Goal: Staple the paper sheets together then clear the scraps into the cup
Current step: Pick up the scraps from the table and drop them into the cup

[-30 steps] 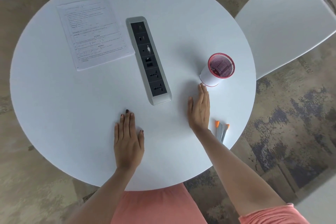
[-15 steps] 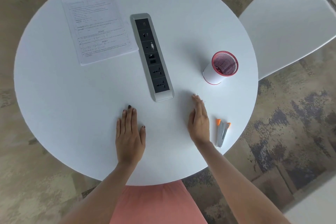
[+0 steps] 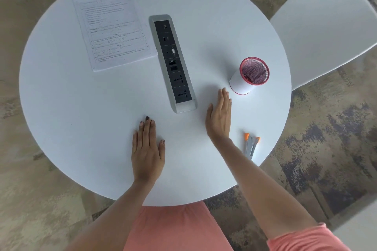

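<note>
The papers (image 3: pixel 114 28) lie flat on the far left of the table (image 3: pixel 81 108), just beside the socket strip (image 3: pixel 173 63), and the cup (image 3: pixel 244 81) stands upright to the strip's right. The right hand (image 3: pixel 219 118) rests on its edge with straight fingers, tips near the cup's base, holding nothing; the stapler (image 3: pixel 251 146) lies beside its wrist. The left hand (image 3: pixel 148 149) lies flat, palm down, fingers straight and empty.

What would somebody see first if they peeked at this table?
Probably the long grey socket bar running down the middle of the round white table. Next comes the red-rimmed cup standing to its right, and two open hands at the front: the left hand and the right hand near the cup.
</note>
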Demonstrator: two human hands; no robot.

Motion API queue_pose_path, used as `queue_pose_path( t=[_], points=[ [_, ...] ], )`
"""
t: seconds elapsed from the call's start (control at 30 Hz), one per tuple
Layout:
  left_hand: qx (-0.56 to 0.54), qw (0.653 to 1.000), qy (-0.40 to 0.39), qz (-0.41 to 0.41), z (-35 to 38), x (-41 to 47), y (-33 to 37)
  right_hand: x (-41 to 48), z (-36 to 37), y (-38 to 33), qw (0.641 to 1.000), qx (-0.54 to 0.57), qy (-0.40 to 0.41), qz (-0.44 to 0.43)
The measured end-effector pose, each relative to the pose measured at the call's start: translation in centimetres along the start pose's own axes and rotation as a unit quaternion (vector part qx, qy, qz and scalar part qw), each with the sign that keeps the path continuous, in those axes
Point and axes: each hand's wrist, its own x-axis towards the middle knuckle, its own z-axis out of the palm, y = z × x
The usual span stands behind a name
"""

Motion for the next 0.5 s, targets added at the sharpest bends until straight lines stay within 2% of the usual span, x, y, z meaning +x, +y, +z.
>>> queue_pose_path(
  t=[0.13,0.23,0.4,0.5],
  points=[
    [-0.005,1.000,0.002,-0.004,0.0,-0.1,0.0,3.8,-0.1,-0.3,0.999,-0.028,-0.026,0.002],
    [-0.006,1.000,0.001,-0.004,-0.1,0.0,0.0,4.3,0.0,0.4,0.996,-0.051,-0.053,-0.041],
    [-0.003,1.000,-0.002,-0.003,-0.2,0.0,0.1,0.2,0.0,2.4,0.984,-0.095,-0.041,-0.145],
    [-0.003,1.000,0.000,0.000,-0.2,-0.1,0.0,-2.7,-1.0,3.2,0.977,-0.100,-0.057,-0.179]
  ],
)
